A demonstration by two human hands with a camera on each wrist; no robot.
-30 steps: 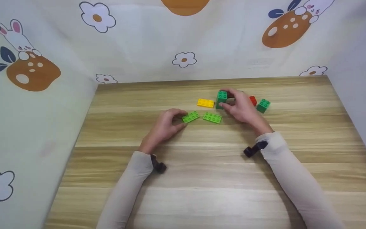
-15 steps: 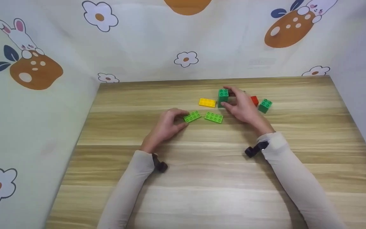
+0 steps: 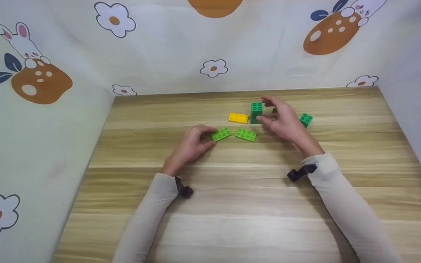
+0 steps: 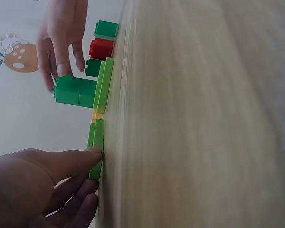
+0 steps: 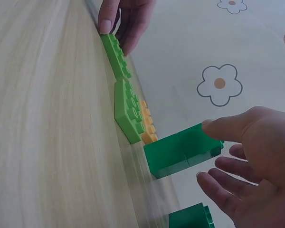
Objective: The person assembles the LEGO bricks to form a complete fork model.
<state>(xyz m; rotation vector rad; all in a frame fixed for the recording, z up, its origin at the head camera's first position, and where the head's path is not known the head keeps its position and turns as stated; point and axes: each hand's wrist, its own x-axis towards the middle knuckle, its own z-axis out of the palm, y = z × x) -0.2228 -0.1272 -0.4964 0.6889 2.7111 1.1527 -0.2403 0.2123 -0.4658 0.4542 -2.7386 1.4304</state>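
My left hand pinches the end of a light green building brick, thumb on the near side and fingers on the other, low at the table. Beside it lies a second light green brick. A stack of two green bricks stands upright behind that one. Around the stack's right side my right hand is spread, fingers apart and thumb tip right at the stack's face in the right wrist view. A flat yellow brick sits left of the stack.
Right of the stack, a red brick and a green brick stand mostly hidden behind the right hand in the head view. Farther right is another green brick. A printed cloth wall rises behind the wooden table.
My right hand has loosened its fingers from the green stack and shifted slightly right, now covering the red brick in the head view. The stack stays upright; my left hand keeps its place.
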